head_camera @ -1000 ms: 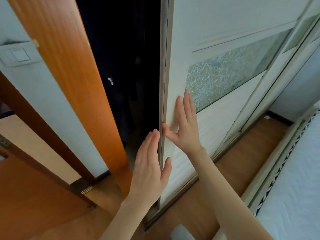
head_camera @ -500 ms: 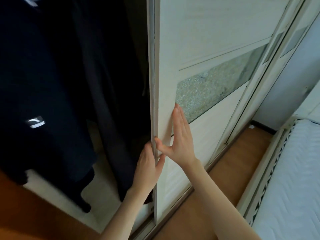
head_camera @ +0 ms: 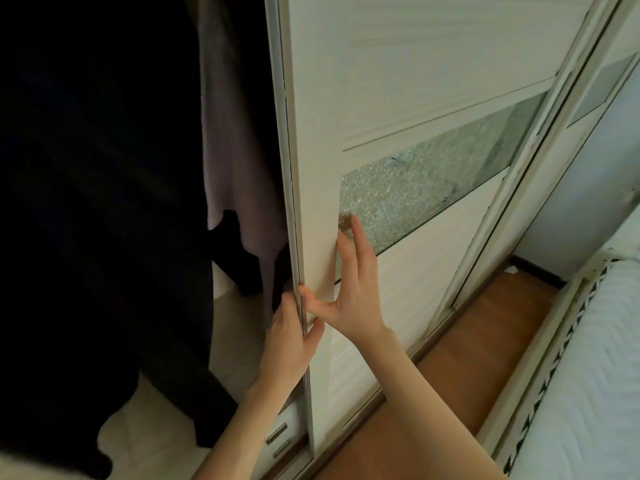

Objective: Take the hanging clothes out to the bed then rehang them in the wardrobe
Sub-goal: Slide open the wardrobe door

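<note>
The left hand [head_camera: 290, 341] grips the leading edge of the sliding door [head_camera: 398, 81]: its thumb lies on the front face and its fingers are tucked round behind the edge, out of sight. Just above it, the right hand [head_camera: 353, 292] lies open and flat on the door's face, fingers straight and pointing up, with the thumb spread towards the edge and almost meeting the left thumb.

The door is a cream panel with a fine wood grain and a pale metal edge strip. A slanting band of pebbled glass [head_camera: 433, 181] crosses it, and the right fingertips reach its lower corner. A second framed door [head_camera: 540, 174] stands behind it to the right.

Left of the door edge the wardrobe is open. The hanging clothes [head_camera: 104, 168] fill it: dark, almost black garments, with a soft grey-mauve one [head_camera: 235, 150] nearest the door. Below them are the pale wardrobe floor [head_camera: 228, 344] and drawers with slim metal handles [head_camera: 276, 433].

To the right, a strip of brown wooden floor [head_camera: 467, 362] separates the wardrobe from the bed [head_camera: 595, 358], which has a white quilted mattress and a patterned trim along its side.
</note>
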